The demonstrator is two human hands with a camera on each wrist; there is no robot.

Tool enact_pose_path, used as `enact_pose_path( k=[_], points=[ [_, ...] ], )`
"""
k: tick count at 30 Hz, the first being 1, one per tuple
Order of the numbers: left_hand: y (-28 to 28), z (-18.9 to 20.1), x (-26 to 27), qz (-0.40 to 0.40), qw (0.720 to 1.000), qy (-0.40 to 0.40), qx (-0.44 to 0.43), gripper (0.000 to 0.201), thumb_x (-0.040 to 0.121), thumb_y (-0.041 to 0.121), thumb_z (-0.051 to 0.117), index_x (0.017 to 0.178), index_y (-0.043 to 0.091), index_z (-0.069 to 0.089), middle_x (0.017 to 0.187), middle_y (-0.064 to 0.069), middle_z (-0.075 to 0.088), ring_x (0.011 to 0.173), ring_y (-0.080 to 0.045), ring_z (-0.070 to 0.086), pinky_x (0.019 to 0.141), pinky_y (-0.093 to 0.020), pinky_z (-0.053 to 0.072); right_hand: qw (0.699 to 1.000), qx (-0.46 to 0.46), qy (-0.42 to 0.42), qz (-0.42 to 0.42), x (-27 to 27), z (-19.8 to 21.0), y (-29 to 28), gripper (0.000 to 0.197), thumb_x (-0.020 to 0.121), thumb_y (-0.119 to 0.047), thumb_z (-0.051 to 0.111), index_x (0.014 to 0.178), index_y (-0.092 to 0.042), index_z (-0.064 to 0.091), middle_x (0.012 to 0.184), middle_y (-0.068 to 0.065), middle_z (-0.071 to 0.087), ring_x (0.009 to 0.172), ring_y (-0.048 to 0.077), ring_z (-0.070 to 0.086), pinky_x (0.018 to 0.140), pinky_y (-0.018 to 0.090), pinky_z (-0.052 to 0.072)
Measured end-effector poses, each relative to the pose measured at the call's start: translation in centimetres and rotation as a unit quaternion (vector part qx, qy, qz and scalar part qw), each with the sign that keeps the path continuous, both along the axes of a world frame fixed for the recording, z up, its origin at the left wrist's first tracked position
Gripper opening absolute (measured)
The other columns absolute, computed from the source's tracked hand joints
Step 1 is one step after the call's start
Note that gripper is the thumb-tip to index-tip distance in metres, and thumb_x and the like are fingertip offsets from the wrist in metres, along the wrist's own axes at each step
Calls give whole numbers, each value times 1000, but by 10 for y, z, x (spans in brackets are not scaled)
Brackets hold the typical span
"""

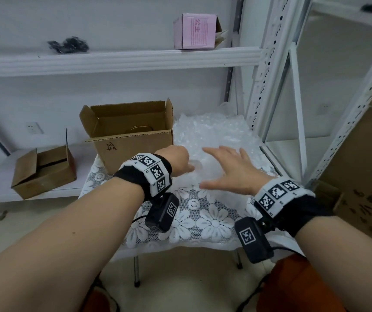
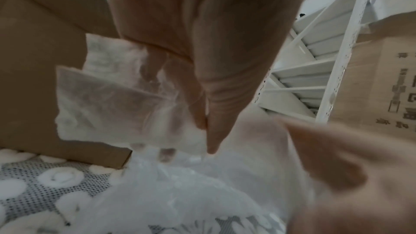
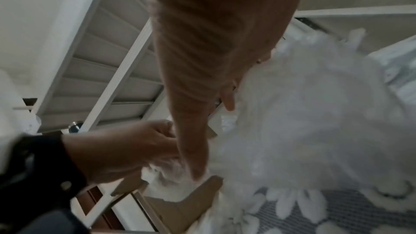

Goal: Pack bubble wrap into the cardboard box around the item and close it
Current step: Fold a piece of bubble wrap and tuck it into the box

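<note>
Two hands at bubble wrap pile point(image 1: 214, 136) | left hand point(image 1: 177, 161) pinches a sheet | right hand point(image 1: 230, 170) spread, hovering | cardboard box point(image 1: 133, 136) just left, flaps up, item point(image 1: 138, 129) inside, no wrap visible | packing, closing remain

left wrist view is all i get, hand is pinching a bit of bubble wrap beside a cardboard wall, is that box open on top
Observer: Yes. In the head view the cardboard box stands on the table with its top flaps open.
Operator: anything in it yet
Observer: The round gold-coloured rim of the item shows inside. I see no wrap in the part of the inside that shows.
Operator: what is the other hand doing
Observer: The right hand is open, with its fingers spread over the bubble wrap pile, which lies to the right of the box.
</note>
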State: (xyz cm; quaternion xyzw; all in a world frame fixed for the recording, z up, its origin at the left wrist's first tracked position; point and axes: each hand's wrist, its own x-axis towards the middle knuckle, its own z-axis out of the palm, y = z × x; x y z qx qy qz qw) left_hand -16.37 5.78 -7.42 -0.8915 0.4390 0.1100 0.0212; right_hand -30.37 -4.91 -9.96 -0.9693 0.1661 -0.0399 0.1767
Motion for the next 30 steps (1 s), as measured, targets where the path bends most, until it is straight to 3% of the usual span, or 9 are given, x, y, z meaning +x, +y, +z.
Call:
enact_pose_path(
  k=[3, 6, 10, 14, 17, 21, 25, 28, 30],
  points=[
    [4, 4, 3, -10, 1000, 12, -12, 32, 93, 35, 54, 95, 5, 65, 94, -8, 65, 84, -23, 60, 68, -31, 46, 991, -68, 119, -13, -4, -7, -5, 89, 76, -50, 66, 149, -34, 17, 158, -8, 18, 148, 18, 2, 115, 59, -6],
    [11, 6, 6, -33, 998, 58, 4, 21, 90, 30, 61, 84, 10, 56, 81, 0, 56, 72, -15, 51, 59, -24, 39, 961, -104, 247, -64, -5, -12, -13, 63, 85, -34, 55, 144, -32, 34, 150, -5, 36, 144, 22, 19, 113, 62, -5],
    [18, 5, 10, -4, 989, 140, -38, 20, 87, 14, 66, 78, 11, 48, 77, 1, 55, 65, -10, 52, 60, -23, 41, 946, -86, 287, -127, -8, -13, -19, 53, 86, -18, 45, 138, -26, 42, 138, 0, 50, 135, 24, 35, 114, 58, 6],
    [21, 7, 17, 127, 956, 157, -213, 19, 87, 1, 59, 102, 12, 53, 100, -4, 62, 87, -20, 64, 79, -33, 52, 957, -100, 209, -174, -13, -22, -29, 84, 84, 1, 49, 152, -25, 8, 155, 3, 27, 143, 28, 22, 114, 58, 13],
    [20, 6, 28, 161, 935, 147, -278, 5, 93, 11, 55, 95, 15, 57, 93, -4, 67, 86, -19, 66, 87, -39, 54, 968, -91, 138, -188, -15, -28, -37, 102, 82, 2, 58, 151, -27, -11, 161, 1, 4, 148, 29, 4, 117, 54, 12],
    [19, 5, 33, 189, 899, 177, -352, 12, 87, 23, 67, 87, 14, 60, 83, 0, 68, 79, -16, 66, 85, -38, 55, 975, 59, -134, -165, -12, -28, -31, 103, 76, -7, 76, 152, -23, 9, 154, 4, 30, 140, 24, 30, 111, 34, 30],
    [23, 8, 24, 178, 810, 315, -462, 63, 80, 40, 71, 132, 12, 48, 117, 7, 53, 96, -7, 54, 89, -21, 37, 836, 360, -337, -241, -6, -16, -27, 38, 88, -15, 65, 125, -12, 55, 94, 6, 72, 84, 16, 67, 85, 29, 47],
    [33, 4, 21, 193, 691, 463, -520, 92, 61, 50, 81, 138, 15, 44, 138, -1, 51, 121, -16, 49, 109, -41, 27, 693, 532, -376, -309, -5, -15, -33, 8, 90, -13, 63, 95, -7, 62, 80, 9, 70, 68, 19, 72, 73, 30, 57],
    [41, -2, 20, 205, 657, 513, -513, 109, 51, 53, 83, 143, 16, 37, 147, -6, 43, 133, -23, 41, 112, -55, 21, 640, 572, -374, -350, -8, -17, -35, 7, 90, -10, 61, 93, -4, 59, 76, 9, 67, 56, 15, 68, 60, 27, 57]
  ],
)
